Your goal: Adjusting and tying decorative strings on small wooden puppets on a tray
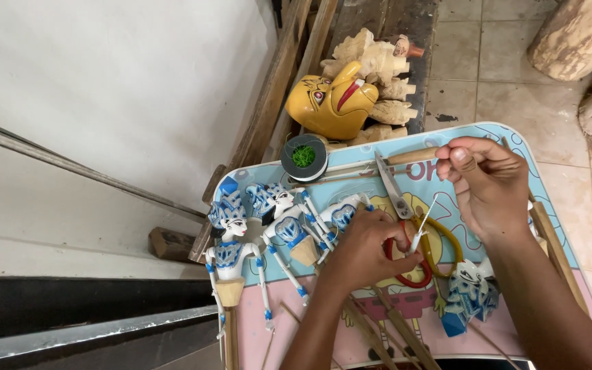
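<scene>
— Low on a bright cartoon table top (pixel 515 147), what do the hands hold?

— Left hand (pixel 364 250) pinches a thin white thread (pixel 425 219), low and near. Right hand (pixel 488 181) pinches its far end, up high. Thread slants between them.

— Scissors?

— Red and yellow scissors (pixel 412 233) lie under the left hand.

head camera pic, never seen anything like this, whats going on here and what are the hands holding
This single picture comes from a camera worn on a person's head, looking down at their own two bare hands; there is no machine. They work over a small table with a cartoon-printed top. The left hand pinches a thin white thread beside a blue-and-white rod puppet. The right hand pulls the thread's other end upward and also grips a wooden stick. Scissors with red and yellow handles lie between the hands. More blue-and-white puppets lie on the table, with a spool of green thread. Beyond it sit a yellow carved mask and unpainted carved wooden heads.
</scene>
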